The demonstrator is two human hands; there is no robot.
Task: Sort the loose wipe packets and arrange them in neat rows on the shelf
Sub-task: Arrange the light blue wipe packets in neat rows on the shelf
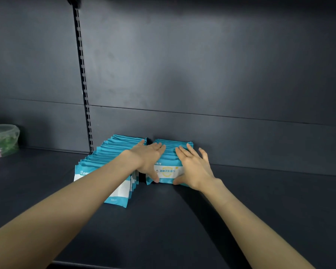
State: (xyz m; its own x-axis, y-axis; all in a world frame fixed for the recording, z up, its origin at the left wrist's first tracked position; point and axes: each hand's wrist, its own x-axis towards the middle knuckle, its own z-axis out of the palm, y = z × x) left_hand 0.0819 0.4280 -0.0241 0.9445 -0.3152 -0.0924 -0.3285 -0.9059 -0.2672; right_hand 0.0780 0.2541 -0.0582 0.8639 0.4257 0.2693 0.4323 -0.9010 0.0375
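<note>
Two rows of teal and white wipe packets stand on edge on the dark shelf (163,220), running back to the rear panel. The left row (107,158) is longer and reaches further forward; my left forearm crosses in front of it. The shorter right row (168,171) shows its front label between my hands. My left hand (148,160) lies flat against that row's left side and top, thumb on the front packet. My right hand (194,167) rests on its right side with fingers spread, thumb at the front lower corner. Both hands press the row from either side.
A clear plastic tub (3,139) with green and purple contents sits at the far left of the shelf. A slotted metal upright (83,78) runs up the back panel behind the left row. Bare shelf stretches to the right and in front of the packets.
</note>
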